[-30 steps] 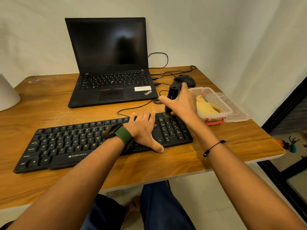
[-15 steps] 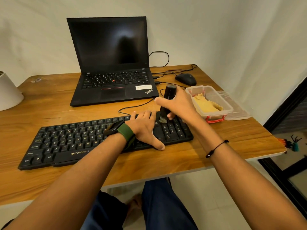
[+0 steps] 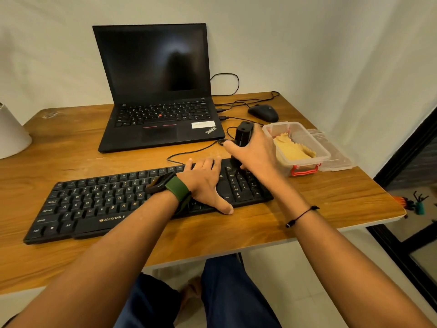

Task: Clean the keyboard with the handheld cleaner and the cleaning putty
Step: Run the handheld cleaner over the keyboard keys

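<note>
A black Zebronics keyboard (image 3: 94, 204) lies across the front of the wooden desk (image 3: 319, 204). My left hand (image 3: 205, 183) rests flat on the keys right of the middle, fingers apart, a green-strapped watch on the wrist. My right hand (image 3: 257, 155) grips the black handheld cleaner (image 3: 243, 136) upright, its lower end on the top rows of the number pad; the brush tip is hidden behind my hand. Yellow cleaning putty (image 3: 293, 150) lies in a clear plastic box (image 3: 321, 150) just right of the cleaner.
An open black laptop (image 3: 160, 95) stands behind the keyboard, with cables (image 3: 194, 152) running to the right. A black mouse (image 3: 263, 112) sits at the back right. The box's lid (image 3: 338, 157) lies beside it. A white lampshade (image 3: 11, 136) stands at far left.
The cleaner's tip was lifted and shifted left over the number pad half a second ago; it is now back down on the pad's top rows. My left hand stayed put.
</note>
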